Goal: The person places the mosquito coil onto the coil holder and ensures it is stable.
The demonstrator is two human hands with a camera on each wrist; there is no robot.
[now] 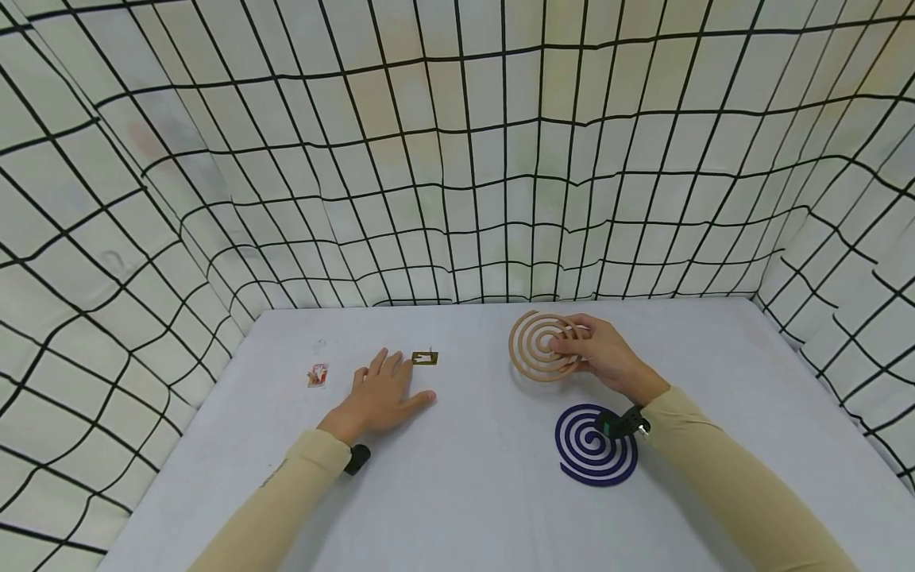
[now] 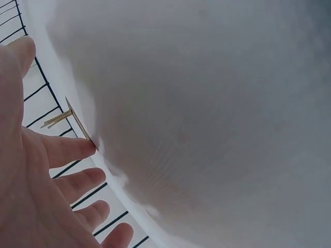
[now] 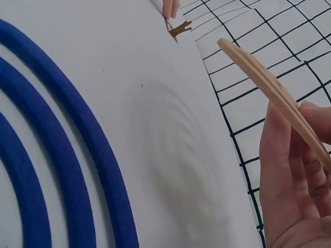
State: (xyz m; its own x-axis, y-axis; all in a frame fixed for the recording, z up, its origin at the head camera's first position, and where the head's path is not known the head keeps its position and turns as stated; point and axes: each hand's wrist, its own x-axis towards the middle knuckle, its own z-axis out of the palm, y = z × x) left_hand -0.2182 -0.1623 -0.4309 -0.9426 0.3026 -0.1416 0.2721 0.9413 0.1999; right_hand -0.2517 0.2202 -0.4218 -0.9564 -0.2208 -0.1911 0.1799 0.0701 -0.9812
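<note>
A tan mosquito coil (image 1: pixel 541 343) is held up off the white table in my right hand (image 1: pixel 604 351), tilted, between thumb and fingers. The right wrist view catches this tan coil (image 3: pixel 274 88) almost edge-on. Under my right wrist a dark blue mosquito coil (image 1: pixel 592 443) lies flat, partly covered by the watch-like band. My left hand (image 1: pixel 386 397) rests palm down with spread fingers, its index fingertip at a small gold metal coil stand (image 1: pixel 425 363). Seen from the left wrist, the stand (image 2: pixel 77 121) has upright prongs and the fingertip touches its edge.
A small red-and-white printed packet or card (image 1: pixel 318 375) lies left of my left hand. White walls with black netting (image 1: pixel 500 183) enclose the table (image 1: pixel 486 492) at the back and both sides.
</note>
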